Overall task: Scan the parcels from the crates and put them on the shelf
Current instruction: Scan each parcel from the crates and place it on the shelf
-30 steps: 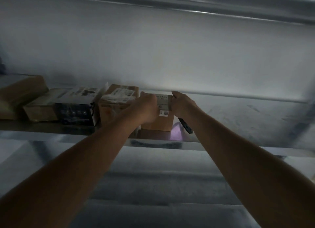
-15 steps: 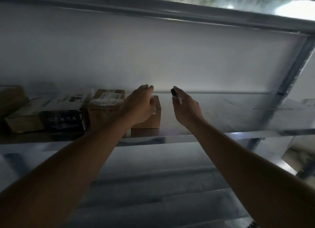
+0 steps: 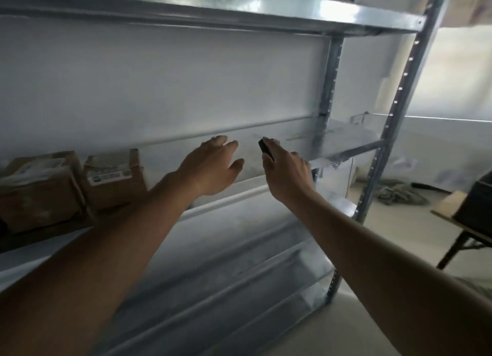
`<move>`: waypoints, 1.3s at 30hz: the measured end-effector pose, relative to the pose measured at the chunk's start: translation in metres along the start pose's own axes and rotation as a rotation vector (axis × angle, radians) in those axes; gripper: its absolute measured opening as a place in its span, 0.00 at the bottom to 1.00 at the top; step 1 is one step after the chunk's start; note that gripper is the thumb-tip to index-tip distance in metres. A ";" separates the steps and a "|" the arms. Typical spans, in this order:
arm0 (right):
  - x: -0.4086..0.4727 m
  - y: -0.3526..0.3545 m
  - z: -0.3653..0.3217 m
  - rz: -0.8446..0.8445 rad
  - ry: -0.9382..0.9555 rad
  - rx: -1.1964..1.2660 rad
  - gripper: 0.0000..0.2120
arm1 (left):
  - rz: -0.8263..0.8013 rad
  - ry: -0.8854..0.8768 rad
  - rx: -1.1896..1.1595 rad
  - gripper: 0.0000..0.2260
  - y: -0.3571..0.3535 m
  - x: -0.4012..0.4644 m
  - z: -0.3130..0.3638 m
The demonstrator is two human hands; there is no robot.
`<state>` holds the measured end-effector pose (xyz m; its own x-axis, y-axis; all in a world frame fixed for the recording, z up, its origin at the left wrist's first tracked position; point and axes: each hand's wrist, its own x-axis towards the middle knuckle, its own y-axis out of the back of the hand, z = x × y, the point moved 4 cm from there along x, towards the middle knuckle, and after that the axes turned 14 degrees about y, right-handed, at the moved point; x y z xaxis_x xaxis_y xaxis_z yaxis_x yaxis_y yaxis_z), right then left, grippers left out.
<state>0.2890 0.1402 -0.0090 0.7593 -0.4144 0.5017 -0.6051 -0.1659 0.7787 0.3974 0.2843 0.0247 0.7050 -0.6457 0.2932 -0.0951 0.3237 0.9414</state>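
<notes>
Left hand (image 3: 213, 166) hovers empty, fingers spread; right hand (image 3: 286, 173) pinches the scanner (image 3: 265, 148), ready for scanning. Two parcels (image 3: 113, 179) sit at the shelf's (image 3: 346, 149) left end, leaving room rightward.

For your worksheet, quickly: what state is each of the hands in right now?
Left hand: open, holding nothing.
Right hand: holding a small black scanner.

Parcel labels (image 3: 109, 175) unreadable (too blurred).
</notes>
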 end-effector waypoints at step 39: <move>-0.123 0.295 0.673 0.245 -0.880 -0.338 0.24 | -0.318 -0.828 -0.281 0.24 -0.296 0.222 0.770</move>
<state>-0.1446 -0.4597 -0.0942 0.0886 -0.9466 0.3101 -0.5175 0.2223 0.8263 0.0406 -0.4874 -0.0609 -0.0674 -0.9855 0.1557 0.2662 0.1326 0.9548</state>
